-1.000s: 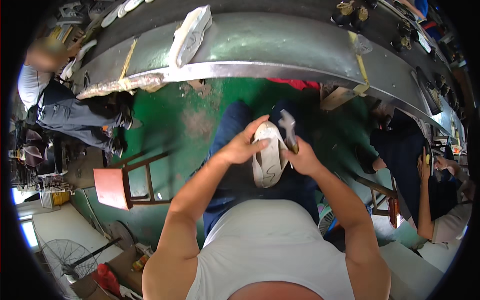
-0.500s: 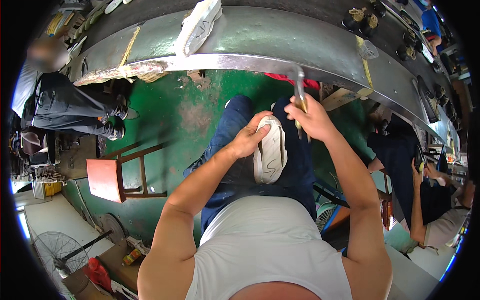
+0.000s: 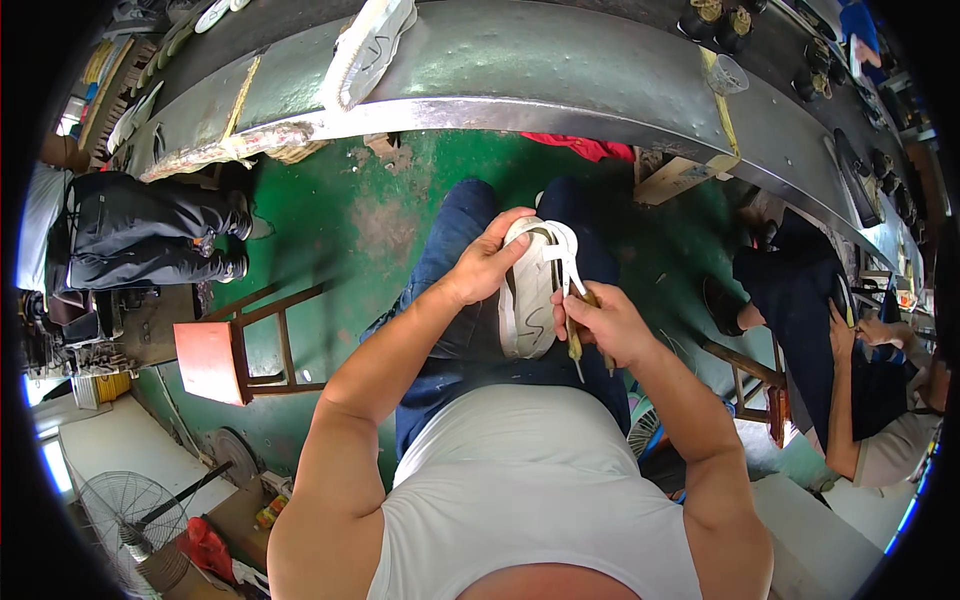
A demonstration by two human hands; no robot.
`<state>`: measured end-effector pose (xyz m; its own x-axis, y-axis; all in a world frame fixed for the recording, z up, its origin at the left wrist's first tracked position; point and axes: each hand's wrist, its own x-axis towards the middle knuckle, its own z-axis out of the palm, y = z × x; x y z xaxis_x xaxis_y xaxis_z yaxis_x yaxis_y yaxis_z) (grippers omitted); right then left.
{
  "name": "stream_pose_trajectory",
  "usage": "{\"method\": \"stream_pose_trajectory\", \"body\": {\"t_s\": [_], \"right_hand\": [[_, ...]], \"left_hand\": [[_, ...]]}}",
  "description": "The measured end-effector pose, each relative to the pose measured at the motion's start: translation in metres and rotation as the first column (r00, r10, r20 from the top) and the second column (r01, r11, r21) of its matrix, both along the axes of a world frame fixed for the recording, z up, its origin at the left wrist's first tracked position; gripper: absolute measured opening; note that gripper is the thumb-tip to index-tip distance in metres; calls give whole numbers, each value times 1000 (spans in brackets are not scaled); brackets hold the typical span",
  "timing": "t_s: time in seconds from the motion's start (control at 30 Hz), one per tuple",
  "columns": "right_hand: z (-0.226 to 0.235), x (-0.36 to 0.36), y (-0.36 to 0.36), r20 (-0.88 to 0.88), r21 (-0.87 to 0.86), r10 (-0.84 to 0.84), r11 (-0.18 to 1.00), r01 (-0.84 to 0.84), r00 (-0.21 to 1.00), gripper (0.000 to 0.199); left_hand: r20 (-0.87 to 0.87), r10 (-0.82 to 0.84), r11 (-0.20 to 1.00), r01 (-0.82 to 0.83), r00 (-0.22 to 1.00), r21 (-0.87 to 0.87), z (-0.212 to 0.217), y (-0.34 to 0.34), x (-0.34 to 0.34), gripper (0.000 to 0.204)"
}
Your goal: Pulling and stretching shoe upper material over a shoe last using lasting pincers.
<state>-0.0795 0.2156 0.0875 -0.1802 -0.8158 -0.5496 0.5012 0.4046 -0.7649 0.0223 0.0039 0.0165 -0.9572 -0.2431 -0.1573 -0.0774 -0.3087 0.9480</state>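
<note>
A pale, off-white shoe (image 3: 528,300) lies sole up across my thighs, with a black pen mark near its closer end. My left hand (image 3: 488,262) is closed around its far left side, thumb pressed on the bottom. In my right hand (image 3: 612,325) is a pair of metal pincers (image 3: 562,238) with a curved head and yellowish handles. The pincers' head overlaps the shoe's far right edge; whether the jaws grip the edge, I cannot tell.
A long metal bench (image 3: 480,75) runs ahead, bearing another white shoe (image 3: 368,55) and several dark shoes. At left are a red-topped stool (image 3: 212,362) and a standing person (image 3: 150,230). Another person (image 3: 840,370) works at right. A fan (image 3: 130,520) stands lower left.
My right hand has come down and left, bringing the pincers from beyond the shoe onto its far right edge. My left hand keeps its hold on the shoe.
</note>
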Motion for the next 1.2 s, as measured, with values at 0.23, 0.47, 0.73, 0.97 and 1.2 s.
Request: {"method": "stream_pose_trajectory", "body": {"t_s": [0.23, 0.47, 0.73, 0.97, 1.2], "right_hand": [[14, -24, 1, -53, 70, 128, 990, -124, 990, 24], [7, -32, 8, 1, 136, 142, 981, -141, 990, 24], [-43, -8, 8, -619, 166, 176, 982, -91, 766, 28], [-52, 7, 5, -837, 78, 63, 997, 5, 544, 30], [-9, 9, 30, -873, 312, 315, 948, -70, 373, 23]], "left_hand": [[49, 7, 964, 6, 999, -268, 4, 4, -3, 42], [118, -17, 975, 42, 993, -217, 2, 4, -16, 42], [42, -39, 990, 45, 998, -134, -11, -2, -17, 36], [-55, -29, 987, 20, 998, -159, -12, -5, -12, 37], [134, -33, 995, 20, 990, 99, 14, 17, -10, 42]]}}
